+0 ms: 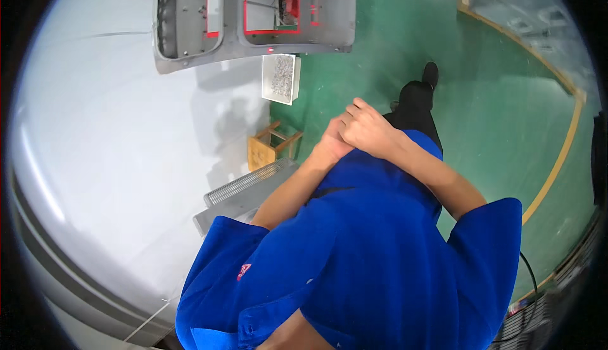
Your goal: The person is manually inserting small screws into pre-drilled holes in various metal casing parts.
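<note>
My left hand (333, 140) and my right hand (367, 129) meet in front of my blue jacket (380, 229), at waist height. Curled fingers close my right hand, which overlaps the left. The left hand is closed too, its fingers partly hidden beneath the right. Whatever might be between them, if anything, does not show. Beyond the hands, to the left, stands a white bin (295, 79) with many small pale pieces in it. A wooden stool (261, 153) is left of my left hand.
A large grey panel (233, 14) with window-like openings and red edging stands at the far left. Beside my left forearm is a grey slotted metal unit (247, 182). A white wall (114, 128) runs along the left. Yellow line (563, 160) marks the green floor (494, 122) at right.
</note>
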The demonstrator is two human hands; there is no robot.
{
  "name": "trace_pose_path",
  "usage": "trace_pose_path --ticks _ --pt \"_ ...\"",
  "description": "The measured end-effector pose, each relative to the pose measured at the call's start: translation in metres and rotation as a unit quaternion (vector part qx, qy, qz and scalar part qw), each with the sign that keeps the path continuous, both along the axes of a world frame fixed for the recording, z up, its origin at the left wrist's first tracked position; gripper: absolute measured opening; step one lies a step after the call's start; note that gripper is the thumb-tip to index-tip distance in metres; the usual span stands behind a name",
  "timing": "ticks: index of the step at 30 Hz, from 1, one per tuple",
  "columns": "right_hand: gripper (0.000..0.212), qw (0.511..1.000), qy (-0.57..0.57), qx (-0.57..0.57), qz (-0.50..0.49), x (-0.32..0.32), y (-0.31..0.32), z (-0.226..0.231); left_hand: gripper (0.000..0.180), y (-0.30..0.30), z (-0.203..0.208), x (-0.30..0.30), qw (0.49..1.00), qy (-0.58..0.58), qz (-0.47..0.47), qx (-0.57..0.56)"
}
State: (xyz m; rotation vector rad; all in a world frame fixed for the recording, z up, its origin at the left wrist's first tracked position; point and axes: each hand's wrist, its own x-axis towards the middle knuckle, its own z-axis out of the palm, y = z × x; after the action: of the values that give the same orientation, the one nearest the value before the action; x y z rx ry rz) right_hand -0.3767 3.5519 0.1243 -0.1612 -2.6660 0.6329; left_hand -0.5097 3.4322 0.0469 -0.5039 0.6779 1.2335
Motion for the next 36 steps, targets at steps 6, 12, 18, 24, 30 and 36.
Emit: trace_pose_path --ticks 6,12,18,24,30,36 --pt "0.006 0.985 0.093 -0.099 -0.111 0.047 -0.016 -0.006 0.017 0.002 0.000 0.033 0.997 0.042 -0.056 -0.013" --pt "0.008 0.957 0.110 -0.142 -0.230 0.120 -0.003 -0.005 0.019 0.036 0.040 0.104 0.980 0.093 -0.168 -0.045" --pt "0.008 0.935 0.051 -0.211 -0.281 0.194 0.005 -0.006 0.022 0.061 0.057 0.182 0.938 0.217 -0.269 -0.036" --pt "0.008 0.867 0.024 -0.430 -0.252 0.244 0.029 -0.013 0.041 0.078 0.059 0.233 0.899 0.306 -0.311 -0.040" --pt "0.010 0.810 0.021 -0.535 -0.239 0.263 0.036 -0.027 0.053 0.084 0.051 0.256 0.895 0.329 -0.298 -0.046" --pt "0.012 0.875 0.090 -0.397 -0.263 0.267 0.030 -0.028 0.046 0.081 0.043 0.263 0.917 0.294 -0.260 -0.070"
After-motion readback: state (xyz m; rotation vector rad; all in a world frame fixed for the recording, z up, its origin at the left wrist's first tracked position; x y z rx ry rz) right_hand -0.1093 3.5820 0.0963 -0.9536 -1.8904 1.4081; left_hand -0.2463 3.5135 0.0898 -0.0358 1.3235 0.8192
